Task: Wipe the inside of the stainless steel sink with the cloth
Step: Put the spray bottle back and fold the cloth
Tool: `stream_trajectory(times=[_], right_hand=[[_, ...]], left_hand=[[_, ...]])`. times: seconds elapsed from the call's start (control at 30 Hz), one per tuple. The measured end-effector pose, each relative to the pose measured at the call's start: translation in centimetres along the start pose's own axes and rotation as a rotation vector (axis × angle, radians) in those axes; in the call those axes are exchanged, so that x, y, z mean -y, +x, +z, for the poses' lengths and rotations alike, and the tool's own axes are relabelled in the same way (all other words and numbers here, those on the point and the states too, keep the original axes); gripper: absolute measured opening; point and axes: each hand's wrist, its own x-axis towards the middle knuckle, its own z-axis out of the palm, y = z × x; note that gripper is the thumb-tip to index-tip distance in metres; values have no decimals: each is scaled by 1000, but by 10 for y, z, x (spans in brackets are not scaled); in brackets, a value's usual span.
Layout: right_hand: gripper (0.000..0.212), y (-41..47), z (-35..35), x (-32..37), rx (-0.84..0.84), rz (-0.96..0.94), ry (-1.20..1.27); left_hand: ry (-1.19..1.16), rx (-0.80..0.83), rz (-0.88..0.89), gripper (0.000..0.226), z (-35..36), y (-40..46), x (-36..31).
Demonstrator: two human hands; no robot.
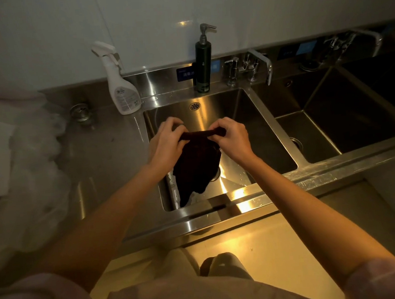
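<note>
A dark cloth hangs over the stainless steel sink, its top edge stretched into a rolled band between both hands. My left hand pinches the band's left end. The right end is pinched by my right hand. The rest of the cloth droops down toward the sink's front left corner and hides part of the drain. Both hands are held above the basin, a little left of its middle.
A white spray bottle stands on the counter left of the sink. A dark pump bottle and a faucet sit along the back ledge. A second basin lies to the right. Crumpled plastic covers the left counter.
</note>
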Motion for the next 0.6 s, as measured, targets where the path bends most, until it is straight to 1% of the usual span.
stream_trajectory(times=[0.1, 0.27, 0.5, 0.6], right_hand=[[18, -5, 0, 0, 23, 6, -31], [19, -31, 5, -3, 107, 20, -59], [21, -95, -10, -8, 259, 129, -16], [23, -129, -17, -4, 318, 107, -35]], left_hand=[[-4, 63, 11, 9, -1, -7, 0], [32, 103, -41, 14, 0, -40, -10], [99, 146, 76, 19, -2, -115, -49], [108, 207, 147, 23, -7, -142, -60]])
